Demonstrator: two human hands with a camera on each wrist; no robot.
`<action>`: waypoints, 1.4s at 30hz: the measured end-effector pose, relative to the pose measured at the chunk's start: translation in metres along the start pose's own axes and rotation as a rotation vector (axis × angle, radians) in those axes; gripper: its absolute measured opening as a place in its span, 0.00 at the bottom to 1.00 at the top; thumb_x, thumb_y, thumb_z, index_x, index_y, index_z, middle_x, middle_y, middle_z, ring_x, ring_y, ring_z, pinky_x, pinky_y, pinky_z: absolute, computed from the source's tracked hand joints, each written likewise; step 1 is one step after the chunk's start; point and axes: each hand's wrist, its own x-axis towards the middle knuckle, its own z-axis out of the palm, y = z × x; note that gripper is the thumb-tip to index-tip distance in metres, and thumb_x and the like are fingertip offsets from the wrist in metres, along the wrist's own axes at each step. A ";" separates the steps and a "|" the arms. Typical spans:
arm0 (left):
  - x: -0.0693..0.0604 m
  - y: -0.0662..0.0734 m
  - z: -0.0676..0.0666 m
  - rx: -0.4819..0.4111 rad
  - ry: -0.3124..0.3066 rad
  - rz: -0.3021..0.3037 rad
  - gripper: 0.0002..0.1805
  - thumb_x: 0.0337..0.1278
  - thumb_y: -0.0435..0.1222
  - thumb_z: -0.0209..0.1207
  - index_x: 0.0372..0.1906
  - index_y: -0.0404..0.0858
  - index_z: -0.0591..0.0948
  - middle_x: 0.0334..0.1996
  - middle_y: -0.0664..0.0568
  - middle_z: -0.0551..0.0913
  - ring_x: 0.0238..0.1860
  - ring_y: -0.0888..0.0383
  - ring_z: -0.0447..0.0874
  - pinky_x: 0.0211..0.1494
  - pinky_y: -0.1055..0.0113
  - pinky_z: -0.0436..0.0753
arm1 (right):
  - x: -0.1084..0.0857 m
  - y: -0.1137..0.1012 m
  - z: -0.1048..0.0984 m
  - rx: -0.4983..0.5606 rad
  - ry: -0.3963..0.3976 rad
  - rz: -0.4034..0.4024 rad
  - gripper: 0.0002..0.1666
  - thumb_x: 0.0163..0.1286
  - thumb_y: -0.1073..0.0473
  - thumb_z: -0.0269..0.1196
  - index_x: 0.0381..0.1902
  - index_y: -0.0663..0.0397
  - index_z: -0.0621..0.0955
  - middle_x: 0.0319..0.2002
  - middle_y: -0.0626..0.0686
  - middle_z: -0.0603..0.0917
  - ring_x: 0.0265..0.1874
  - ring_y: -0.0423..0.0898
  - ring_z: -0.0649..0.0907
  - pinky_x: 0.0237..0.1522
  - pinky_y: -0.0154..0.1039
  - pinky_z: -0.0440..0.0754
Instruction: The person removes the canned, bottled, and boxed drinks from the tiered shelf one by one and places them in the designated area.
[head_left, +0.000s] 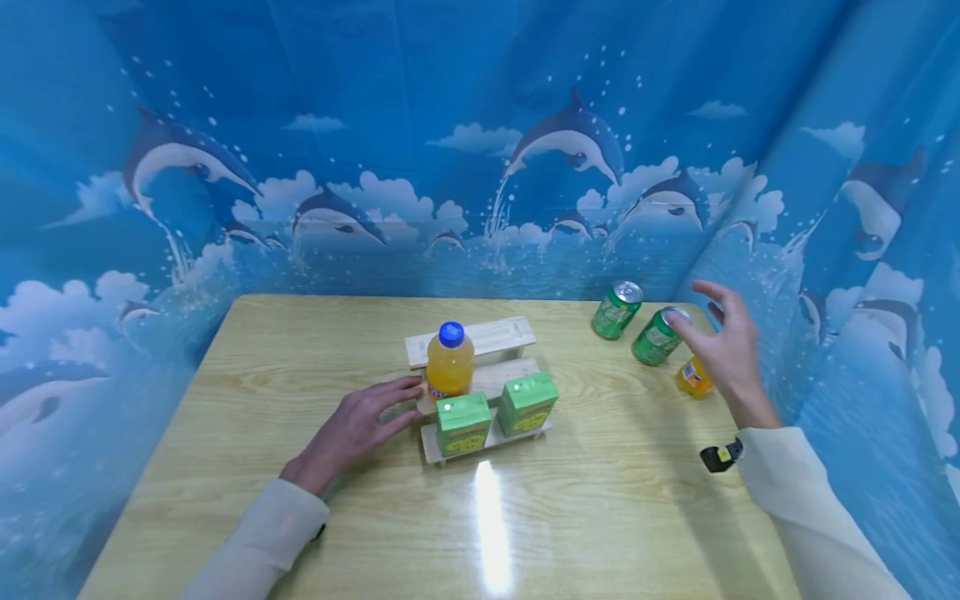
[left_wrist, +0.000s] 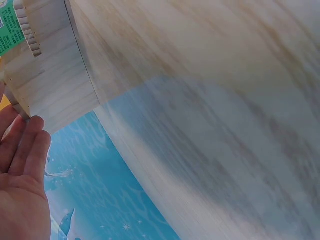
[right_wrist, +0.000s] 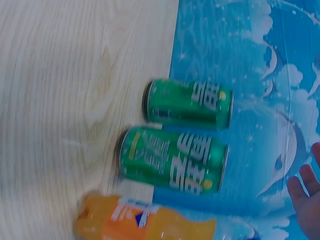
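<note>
At the table's middle stands a small stepped wooden rack (head_left: pixel 498 337). It carries a blue-capped bottle of orange drink (head_left: pixel 450 371) and two green drink cartons, the left one (head_left: pixel 462 427) and the right one (head_left: pixel 528 405). My left hand (head_left: pixel 348 433) is at the rack's left side; its extended fingers appear to touch the rack's edge in the left wrist view. Over on the right, my right hand (head_left: pixel 726 350) hovers with spread, bent fingers above a second orange drink bottle (right_wrist: pixel 145 220), partly hidden in the head view. Nothing is in its grasp.
Two green soda cans, one farther back (head_left: pixel 617 311) and one nearer (head_left: pixel 656 340), stand upright left of my right hand. The wood-grain table (head_left: pixel 600 500) meets a blue dolphin-print curtain (head_left: pixel 375 125) at the back and right.
</note>
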 end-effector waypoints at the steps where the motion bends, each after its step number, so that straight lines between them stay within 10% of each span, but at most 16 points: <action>1: 0.000 0.000 0.000 -0.001 -0.001 -0.001 0.26 0.65 0.38 0.76 0.67 0.39 0.86 0.70 0.46 0.85 0.67 0.45 0.88 0.67 0.48 0.89 | 0.000 -0.002 0.002 0.012 -0.007 -0.007 0.44 0.76 0.47 0.73 0.82 0.51 0.69 0.79 0.57 0.72 0.80 0.60 0.69 0.86 0.60 0.66; 42: 0.000 0.002 -0.002 0.008 -0.002 -0.002 0.26 0.65 0.38 0.76 0.66 0.38 0.86 0.69 0.45 0.86 0.66 0.45 0.88 0.67 0.48 0.89 | -0.010 -0.087 0.087 0.224 -0.252 -0.213 0.40 0.76 0.56 0.73 0.80 0.51 0.71 0.78 0.56 0.72 0.77 0.58 0.73 0.79 0.62 0.76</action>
